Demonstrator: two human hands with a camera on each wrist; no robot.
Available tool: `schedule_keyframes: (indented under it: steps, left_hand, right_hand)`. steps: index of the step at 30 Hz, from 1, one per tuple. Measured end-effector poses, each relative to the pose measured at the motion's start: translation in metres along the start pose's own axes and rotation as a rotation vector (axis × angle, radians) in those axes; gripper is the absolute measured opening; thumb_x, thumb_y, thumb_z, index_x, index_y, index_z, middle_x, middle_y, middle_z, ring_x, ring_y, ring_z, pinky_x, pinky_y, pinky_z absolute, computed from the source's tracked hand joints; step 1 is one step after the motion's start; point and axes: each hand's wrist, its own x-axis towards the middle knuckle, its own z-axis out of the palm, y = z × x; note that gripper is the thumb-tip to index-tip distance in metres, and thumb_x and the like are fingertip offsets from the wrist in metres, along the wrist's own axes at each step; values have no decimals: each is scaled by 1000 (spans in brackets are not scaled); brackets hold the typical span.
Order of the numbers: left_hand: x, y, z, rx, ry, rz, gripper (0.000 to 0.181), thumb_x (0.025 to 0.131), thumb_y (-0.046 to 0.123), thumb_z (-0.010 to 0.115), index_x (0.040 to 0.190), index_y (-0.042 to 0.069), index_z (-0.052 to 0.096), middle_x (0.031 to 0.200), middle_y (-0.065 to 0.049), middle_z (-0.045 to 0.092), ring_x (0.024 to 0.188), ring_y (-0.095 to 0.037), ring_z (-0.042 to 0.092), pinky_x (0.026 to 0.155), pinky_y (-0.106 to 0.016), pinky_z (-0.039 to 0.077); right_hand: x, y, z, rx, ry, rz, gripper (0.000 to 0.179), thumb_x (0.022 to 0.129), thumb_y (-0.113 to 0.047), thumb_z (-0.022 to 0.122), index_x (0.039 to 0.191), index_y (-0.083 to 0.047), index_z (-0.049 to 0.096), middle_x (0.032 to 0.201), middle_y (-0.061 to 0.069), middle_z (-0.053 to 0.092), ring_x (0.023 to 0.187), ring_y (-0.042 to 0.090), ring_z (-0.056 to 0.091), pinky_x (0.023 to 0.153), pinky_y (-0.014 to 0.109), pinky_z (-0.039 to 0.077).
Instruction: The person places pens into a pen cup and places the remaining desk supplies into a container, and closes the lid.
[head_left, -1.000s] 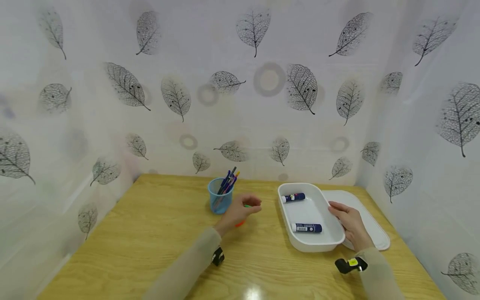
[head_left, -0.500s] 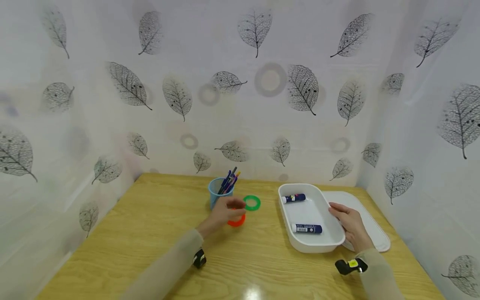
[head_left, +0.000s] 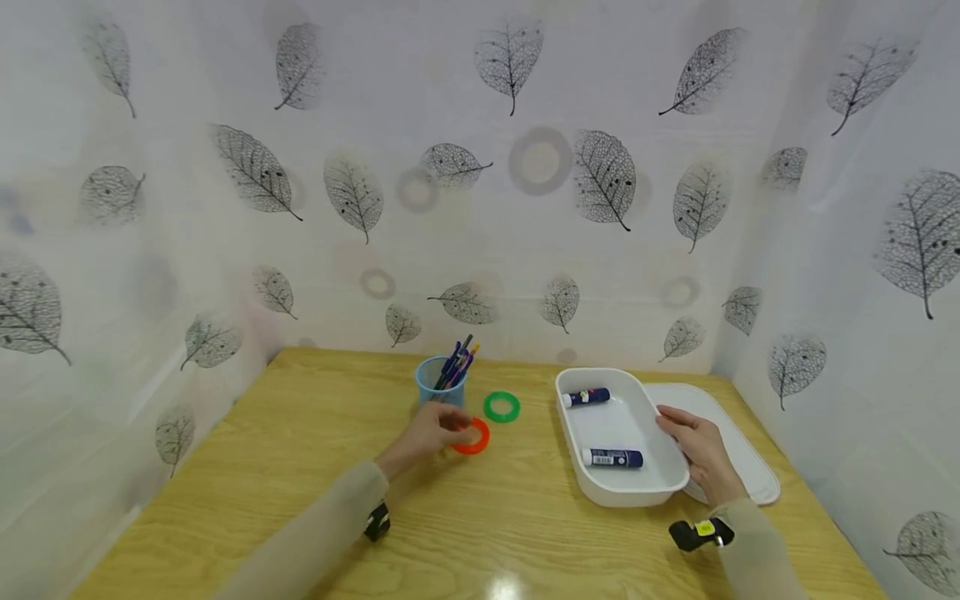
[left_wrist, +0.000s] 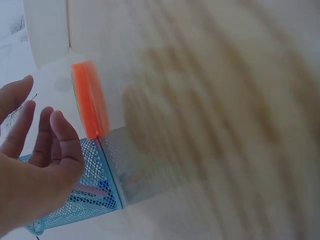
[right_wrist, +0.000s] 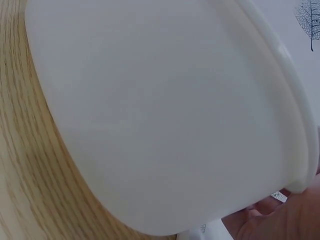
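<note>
My left hand hovers at the left side of an orange roll of tape, fingers loosely bent and apart. In the left wrist view a gap shows between the fingertips and the tape's edge. Behind it lies a green roll of tape, flat on the table. My right hand holds the right rim of a white plastic box, thumb on the rim and fingers against the outer side. Two dark-blue glue sticks with white ends lie inside, one at the back and one nearer the front.
A blue mesh pen cup with several pens stands just behind my left hand. A white lid lies on the table, partly under the box's right side. Leaf-printed curtains enclose the wooden table.
My left hand has drawn back leftward from over the tape rolls, uncovering the green one and most of the orange one. The right hand keeps its hold on the box.
</note>
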Motion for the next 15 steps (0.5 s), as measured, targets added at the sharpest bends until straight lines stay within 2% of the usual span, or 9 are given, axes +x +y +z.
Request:
schedule_keyframes:
  steps: [8, 15]
  left_hand:
    - [-8, 1, -3, 66, 6, -52, 33, 83, 6, 76, 114, -1, 67, 97, -13, 66, 78, -16, 57, 55, -31, 52]
    - [-6, 2, -5, 151, -31, -100, 40, 81, 3, 77, 119, 2, 66, 95, -10, 62, 75, -16, 53, 57, -27, 48]
  right_hand:
    - [-1, -3, 0, -9, 7, 6, 56, 100, -26, 57, 150, -7, 39, 156, 18, 34, 137, 30, 41, 108, 38, 43]
    - [-1, -3, 0, -15, 1, 3, 56, 100, -26, 56, 150, -7, 38, 156, 19, 34, 137, 31, 41, 101, 32, 50]
